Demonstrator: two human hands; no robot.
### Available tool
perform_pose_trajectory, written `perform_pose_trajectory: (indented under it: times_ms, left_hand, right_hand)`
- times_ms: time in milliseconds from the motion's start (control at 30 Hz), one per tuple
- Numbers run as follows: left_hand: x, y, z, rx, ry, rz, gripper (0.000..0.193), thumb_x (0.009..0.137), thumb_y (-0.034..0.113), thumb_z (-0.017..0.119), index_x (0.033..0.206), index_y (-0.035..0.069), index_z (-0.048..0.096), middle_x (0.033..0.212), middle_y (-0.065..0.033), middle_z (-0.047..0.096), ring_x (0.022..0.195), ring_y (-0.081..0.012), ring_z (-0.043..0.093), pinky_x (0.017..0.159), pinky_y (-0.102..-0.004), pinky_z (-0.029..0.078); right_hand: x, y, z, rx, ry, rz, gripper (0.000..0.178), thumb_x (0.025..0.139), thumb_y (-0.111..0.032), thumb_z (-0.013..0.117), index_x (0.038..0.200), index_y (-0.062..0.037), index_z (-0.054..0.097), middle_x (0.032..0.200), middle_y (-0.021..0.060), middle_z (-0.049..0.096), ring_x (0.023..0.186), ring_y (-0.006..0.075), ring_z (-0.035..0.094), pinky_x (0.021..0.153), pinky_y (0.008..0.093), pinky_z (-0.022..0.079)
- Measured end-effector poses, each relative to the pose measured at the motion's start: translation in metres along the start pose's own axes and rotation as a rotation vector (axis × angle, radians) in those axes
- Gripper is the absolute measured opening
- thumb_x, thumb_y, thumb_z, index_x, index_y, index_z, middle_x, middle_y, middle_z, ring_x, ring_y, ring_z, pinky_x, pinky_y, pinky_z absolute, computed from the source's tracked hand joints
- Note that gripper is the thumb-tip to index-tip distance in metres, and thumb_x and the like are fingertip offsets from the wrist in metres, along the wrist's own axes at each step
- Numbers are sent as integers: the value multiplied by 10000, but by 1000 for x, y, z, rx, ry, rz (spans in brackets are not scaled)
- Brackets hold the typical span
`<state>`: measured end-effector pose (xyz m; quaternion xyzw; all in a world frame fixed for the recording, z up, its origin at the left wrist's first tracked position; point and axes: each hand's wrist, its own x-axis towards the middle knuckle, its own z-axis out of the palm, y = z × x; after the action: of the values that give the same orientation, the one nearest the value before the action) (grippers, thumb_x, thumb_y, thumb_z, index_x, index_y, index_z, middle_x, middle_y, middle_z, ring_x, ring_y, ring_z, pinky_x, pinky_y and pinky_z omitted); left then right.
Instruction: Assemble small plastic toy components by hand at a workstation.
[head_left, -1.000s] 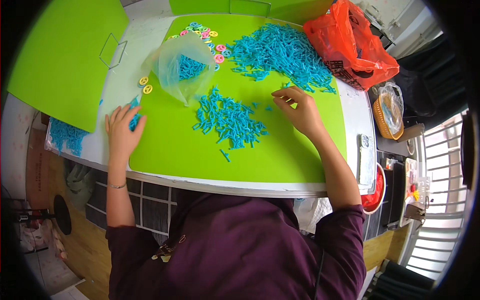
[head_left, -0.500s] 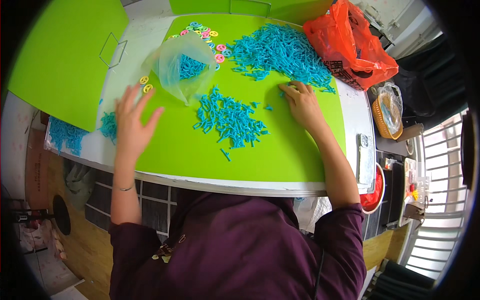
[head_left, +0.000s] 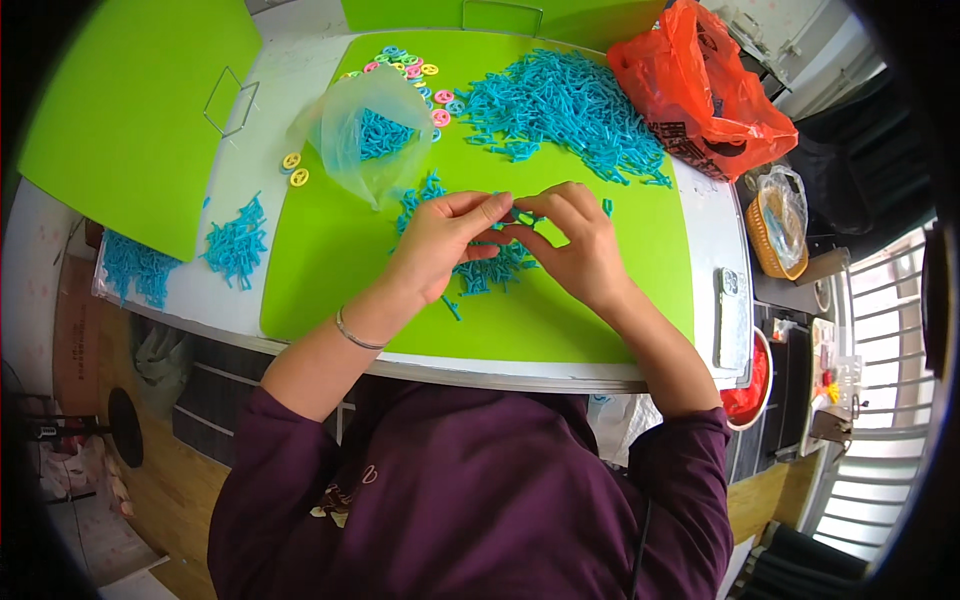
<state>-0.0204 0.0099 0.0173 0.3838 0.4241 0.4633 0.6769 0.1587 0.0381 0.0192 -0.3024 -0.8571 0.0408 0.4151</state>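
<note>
Got the head view up on my end. The left hand point(head_left: 440, 250) and right hand point(head_left: 582, 245) meet over the middle of a bright green mat point(head_left: 400, 325), fingers pinching a small teal plastic piece point(head_left: 522, 217) from either side; can't make out its exact shape. Right under them there's a loose pile of teal parts point(head_left: 485, 275), partly hidden by the hands.

The mat covers most of a white tabletop point(head_left: 714, 230). Far right on it I see a much bigger teal heap point(head_left: 570, 110), and beside that a red plastic bag point(head_left: 700, 100). Far left has an upright translucent bag point(head_left: 345, 150) with more teal bits inside, pastel rings point(head_left: 441, 118) around its back and right, plus two yellow rings point(head_left: 291, 160) off to its left. A small teal cluster point(head_left: 236, 245) sits on the bare white strip, and another pile point(head_left: 140, 272) shows beneath a green panel point(head_left: 140, 120) with a wire handle.

Room-wise: yellow basket point(head_left: 778, 240) right of the tabletop, bright barred window point(head_left: 875, 350) past it, wood-look floor point(head_left: 180, 500) lower left.
</note>
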Motion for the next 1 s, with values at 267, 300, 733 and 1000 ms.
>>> perform_pose_trajectory:
  times_ms: [267, 300, 733, 1000]
  left_hand:
    - [14, 0, -40, -310, 95, 84, 198, 885, 187, 555, 978, 16, 589, 900, -77, 611, 799, -189, 626, 698, -291, 539]
    - [15, 4, -46, -313, 99, 86, 198, 885, 187, 555, 978, 16, 589, 900, -77, 611, 799, -189, 626, 698, -291, 539]
    - [12, 15, -56, -310, 107, 233, 218, 920, 215, 480, 1009, 25, 538, 917, -113, 606, 822, -233, 635, 704, -319, 540]
    - [7, 23, -63, -286, 150, 258, 232, 920, 240, 483, 1039, 47, 535, 924, -95, 603, 834, -195, 619, 687, -266, 518]
  right_hand:
    - [-1, 17, -4, 71, -202, 303, 131, 764, -64, 663, 885, -19, 644, 794, 83, 605, 677, 188, 586, 614, 288, 483]
    - [-1, 17, -3, 74, -206, 300, 131, 764, -64, 663, 885, -19, 644, 794, 83, 605, 677, 188, 586, 614, 288, 483]
    - [-22, -41, 34, 22, -527, -367, 390, 809, -343, 594, 1172, -204, 563, 1212, 83, 491, 1098, 255, 471, 916, 441, 369]
    - [-13, -16, 18, -125, -655, -155, 432, 818, -487, 522, 1197, -284, 558, 1425, 109, 290, 1316, 355, 244, 1067, 526, 152]
